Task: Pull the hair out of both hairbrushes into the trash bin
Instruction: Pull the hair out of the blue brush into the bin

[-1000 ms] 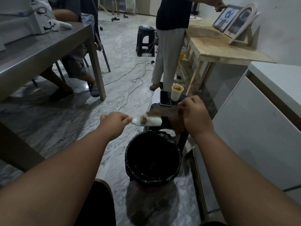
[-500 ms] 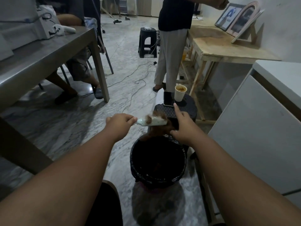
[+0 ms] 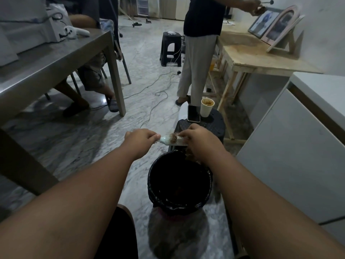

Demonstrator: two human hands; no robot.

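My left hand grips the handle of a white hairbrush, held level just above the far rim of a black-lined trash bin. A brown clump of hair sits among the bristles near the handle end. My right hand rests on the brush's far end with fingers pinched down into the bristles; some brown hair hangs under that hand at the bin's rim. Only one brush is visible.
A black stool behind the bin carries a phone and a paper cup. A person stands beyond it by a wooden table. A metal table is left, white cabinet right, cables on the floor.
A second ago my right hand was pulling a wad of hair off the brush; it then dipped toward the bin and has come back onto the bristles. The brush stayed over the bin.
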